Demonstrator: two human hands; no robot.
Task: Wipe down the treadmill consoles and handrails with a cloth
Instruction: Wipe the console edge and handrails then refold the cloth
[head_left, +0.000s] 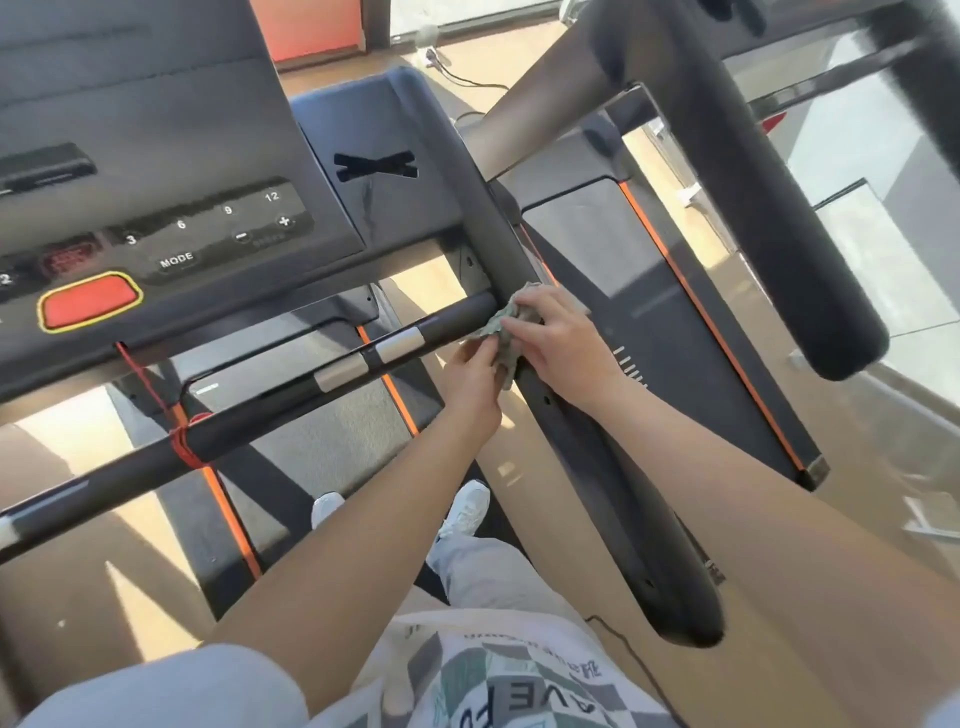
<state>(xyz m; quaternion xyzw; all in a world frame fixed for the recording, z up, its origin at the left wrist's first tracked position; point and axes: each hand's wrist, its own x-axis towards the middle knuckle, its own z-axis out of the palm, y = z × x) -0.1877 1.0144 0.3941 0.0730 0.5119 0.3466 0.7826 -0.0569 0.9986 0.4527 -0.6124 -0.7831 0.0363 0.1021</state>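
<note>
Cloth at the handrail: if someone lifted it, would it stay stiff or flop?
Probably floppy: the cloth bunches in crumpled folds between the left hand and right hand. Likely light, since fingers alone gather it. Unlikely to slide by itself, draped against the handrail.

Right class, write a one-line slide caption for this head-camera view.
Left hand and right hand hold a cloth where the treadmill's crossbar meets its side handrail, below the console.

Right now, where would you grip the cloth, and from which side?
Probably the bunched upper part of the cloth, from above on the right: it drapes over the side rail beside the crossbar, so a palm-down wrap pins it there. The right hand grips that part; the left hand holds the hanging end.
</note>
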